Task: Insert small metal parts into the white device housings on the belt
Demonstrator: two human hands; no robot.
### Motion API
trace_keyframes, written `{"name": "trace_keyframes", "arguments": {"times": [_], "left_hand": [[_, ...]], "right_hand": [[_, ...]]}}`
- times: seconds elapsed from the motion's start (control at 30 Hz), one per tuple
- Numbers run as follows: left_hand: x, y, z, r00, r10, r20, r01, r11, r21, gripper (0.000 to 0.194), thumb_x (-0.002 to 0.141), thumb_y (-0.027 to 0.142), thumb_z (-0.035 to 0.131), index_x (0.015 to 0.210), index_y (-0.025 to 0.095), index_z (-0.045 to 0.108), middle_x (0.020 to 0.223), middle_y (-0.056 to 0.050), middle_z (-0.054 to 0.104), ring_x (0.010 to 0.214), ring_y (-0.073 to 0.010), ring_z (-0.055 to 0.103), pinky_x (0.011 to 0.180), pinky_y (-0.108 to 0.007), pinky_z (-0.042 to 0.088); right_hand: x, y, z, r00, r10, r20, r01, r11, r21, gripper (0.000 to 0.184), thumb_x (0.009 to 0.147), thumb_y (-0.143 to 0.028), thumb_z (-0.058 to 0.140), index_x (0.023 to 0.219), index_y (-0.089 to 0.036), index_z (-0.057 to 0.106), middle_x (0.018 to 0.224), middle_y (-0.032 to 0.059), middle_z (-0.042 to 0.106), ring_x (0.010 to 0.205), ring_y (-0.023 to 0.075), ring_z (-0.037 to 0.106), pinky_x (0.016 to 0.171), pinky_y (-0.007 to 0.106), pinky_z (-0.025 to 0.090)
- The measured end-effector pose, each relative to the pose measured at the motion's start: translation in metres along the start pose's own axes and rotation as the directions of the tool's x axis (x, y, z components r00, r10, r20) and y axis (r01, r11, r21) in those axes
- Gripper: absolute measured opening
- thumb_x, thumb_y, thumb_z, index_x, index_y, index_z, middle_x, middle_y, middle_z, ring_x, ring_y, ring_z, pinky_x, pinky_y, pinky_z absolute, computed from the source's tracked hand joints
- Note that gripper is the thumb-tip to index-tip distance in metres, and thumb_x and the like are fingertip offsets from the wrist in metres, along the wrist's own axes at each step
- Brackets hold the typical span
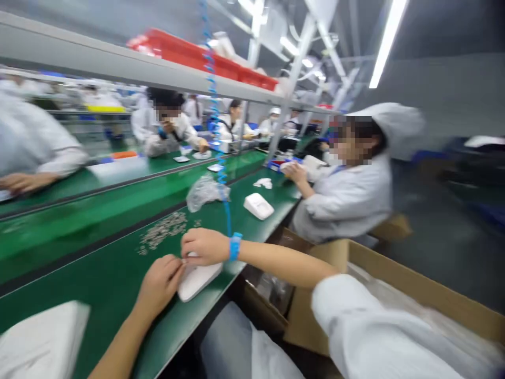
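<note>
A white plastic housing [200,280] lies on the green bench in front of me. My left hand [158,284] is closed at its far left edge, thumb and fingers pressed together. Over the top of the housing reaches my right hand [205,246], its fingers curled down so the tips meet those of the left. Whatever is pinched between the fingertips is too small and blurred to name. A blue wrist strap [235,246] with a coiled blue cord [221,179] circles my right wrist. Just beyond the hands, many small parts [163,231] are scattered on the bench.
Past the parts lie a clear plastic bag [207,193] and another white device [259,206]. A blurred white stack [43,342] stands at near left. Open cardboard boxes [394,268] sit at my right. A co-worker [347,189] sits farther along; red bins [189,55] line the overhead shelf.
</note>
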State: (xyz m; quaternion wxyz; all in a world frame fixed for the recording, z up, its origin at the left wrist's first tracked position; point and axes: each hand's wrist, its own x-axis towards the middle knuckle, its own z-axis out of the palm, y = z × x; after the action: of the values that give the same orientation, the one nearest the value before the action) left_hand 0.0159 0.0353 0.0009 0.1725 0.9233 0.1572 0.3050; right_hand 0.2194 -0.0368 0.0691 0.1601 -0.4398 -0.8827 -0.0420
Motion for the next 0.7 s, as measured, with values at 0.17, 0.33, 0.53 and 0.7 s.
{"name": "trace_keyframes", "arguments": {"times": [0.17, 0.33, 0.53, 0.7], "left_hand": [[0.007, -0.005, 0.004, 0.99, -0.102, 0.097, 0.087, 0.985, 0.147, 0.036, 0.089, 0.046, 0.046, 0.064, 0.022, 0.055, 0.068, -0.004, 0.06, 0.067, -0.0207, 0.054, 0.068, -0.033, 0.041], [0.008, -0.015, 0.007, 0.881, -0.358, 0.309, 0.275, 0.919, 0.282, 0.04, 0.082, 0.053, 0.046, 0.059, 0.022, 0.037, 0.054, 0.0, 0.049, 0.054, -0.0176, 0.046, 0.056, -0.029, 0.03], [0.014, -0.011, 0.008, 0.89, -0.359, 0.283, 0.299, 0.925, 0.233, 0.033, 0.084, 0.045, 0.044, 0.061, 0.022, 0.036, 0.054, 0.001, 0.046, 0.054, -0.0169, 0.044, 0.057, -0.029, 0.025], [0.009, 0.017, -0.003, 0.908, -0.329, 0.259, 0.317, 0.944, 0.088, 0.023, 0.084, 0.029, 0.042, 0.064, 0.02, 0.049, 0.066, -0.002, 0.057, 0.065, -0.0164, 0.048, 0.06, -0.029, 0.024]], "right_hand": [[-0.007, 0.008, -0.001, 0.993, 0.045, 0.111, -0.033, 0.994, -0.108, 0.018, 0.102, -0.023, 0.05, 0.096, -0.02, 0.067, 0.108, 0.0063, 0.065, 0.099, 0.0187, 0.057, 0.081, 0.029, 0.041], [-0.015, 0.012, 0.001, 0.986, 0.12, 0.111, -0.103, 0.984, -0.147, 0.022, 0.103, -0.024, 0.048, 0.097, -0.02, 0.069, 0.112, 0.0045, 0.065, 0.099, 0.018, 0.055, 0.081, 0.028, 0.039], [-0.02, 0.014, 0.008, 0.986, 0.123, 0.111, -0.113, 0.989, -0.092, 0.016, 0.098, -0.02, 0.054, 0.092, -0.019, 0.069, 0.113, 0.0045, 0.068, 0.101, 0.0186, 0.056, 0.086, 0.029, 0.041], [-0.029, -0.001, 0.021, 0.984, 0.174, 0.028, -0.176, 0.982, 0.072, 0.006, 0.088, -0.012, 0.063, 0.087, -0.016, 0.067, 0.107, 0.0089, 0.068, 0.1, 0.0217, 0.056, 0.089, 0.034, 0.042]]}}
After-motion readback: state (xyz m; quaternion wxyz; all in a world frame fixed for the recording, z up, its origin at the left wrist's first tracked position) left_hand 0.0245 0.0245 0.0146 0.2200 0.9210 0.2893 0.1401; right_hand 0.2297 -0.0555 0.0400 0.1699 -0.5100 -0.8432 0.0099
